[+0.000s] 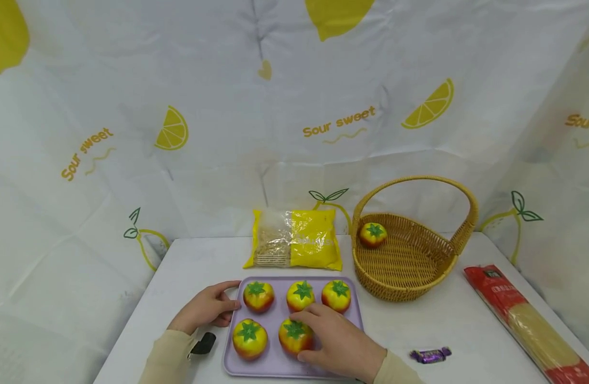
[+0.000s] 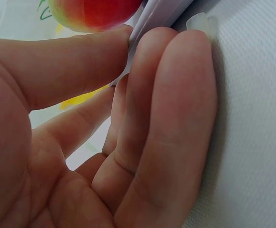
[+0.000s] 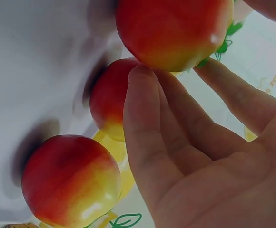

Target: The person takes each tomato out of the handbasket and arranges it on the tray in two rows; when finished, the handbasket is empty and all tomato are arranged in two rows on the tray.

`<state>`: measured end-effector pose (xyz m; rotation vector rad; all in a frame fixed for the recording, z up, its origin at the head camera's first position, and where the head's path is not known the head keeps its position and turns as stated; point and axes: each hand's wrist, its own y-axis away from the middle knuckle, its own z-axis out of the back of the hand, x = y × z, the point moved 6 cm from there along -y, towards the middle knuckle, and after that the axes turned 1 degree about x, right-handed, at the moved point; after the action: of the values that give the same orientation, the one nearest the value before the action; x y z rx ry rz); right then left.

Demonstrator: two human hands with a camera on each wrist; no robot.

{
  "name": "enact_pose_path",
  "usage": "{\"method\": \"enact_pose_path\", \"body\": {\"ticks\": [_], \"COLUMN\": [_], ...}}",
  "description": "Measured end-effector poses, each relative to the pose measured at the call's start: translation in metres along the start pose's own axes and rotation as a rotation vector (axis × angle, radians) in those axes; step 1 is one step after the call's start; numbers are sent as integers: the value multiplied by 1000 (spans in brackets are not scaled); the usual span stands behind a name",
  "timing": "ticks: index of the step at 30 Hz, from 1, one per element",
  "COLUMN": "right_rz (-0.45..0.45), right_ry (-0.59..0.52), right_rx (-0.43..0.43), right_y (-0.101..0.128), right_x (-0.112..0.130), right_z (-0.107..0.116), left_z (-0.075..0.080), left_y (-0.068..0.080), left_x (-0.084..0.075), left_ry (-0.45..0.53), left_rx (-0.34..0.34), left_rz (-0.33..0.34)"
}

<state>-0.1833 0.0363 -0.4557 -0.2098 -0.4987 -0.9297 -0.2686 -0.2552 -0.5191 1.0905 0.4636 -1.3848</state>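
A lilac tray lies on the white table, carrying several red-and-yellow tomatoes with green star-shaped tops. My left hand holds the tray's left edge; the left wrist view shows the thumb at the rim and the other fingers curled against its outer side. Over the front row, my right hand grips the tomato right of the front-left tomato. Fingertips meet its side in the right wrist view, the thumb on the opposite side. Behind it stand three tomatoes, the middle one partly covered by fingers.
A wicker basket with a tall handle stands behind the tray's right side, one tomato inside. A yellow noodle packet lies behind the tray. On the right are a purple-wrapped candy and a long red noodle packet.
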Motion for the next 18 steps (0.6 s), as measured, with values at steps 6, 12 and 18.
{"method": "enact_pose_path", "body": {"ticks": [6,12,18], "right_rz": [-7,7,26], "right_ry": [-3,6,12], "right_rx": [4,-6,-11], "right_y": [1,1,1], "right_x": [1,1,1], "right_z": [1,4,7], "left_z": [0,1,0], "left_y": [0,1,4], "left_x": [1,-1,-5], "left_ry": [-1,3,7], "left_rx": [-2,-5,-10], "left_rz": [-8,-3,-5]}}
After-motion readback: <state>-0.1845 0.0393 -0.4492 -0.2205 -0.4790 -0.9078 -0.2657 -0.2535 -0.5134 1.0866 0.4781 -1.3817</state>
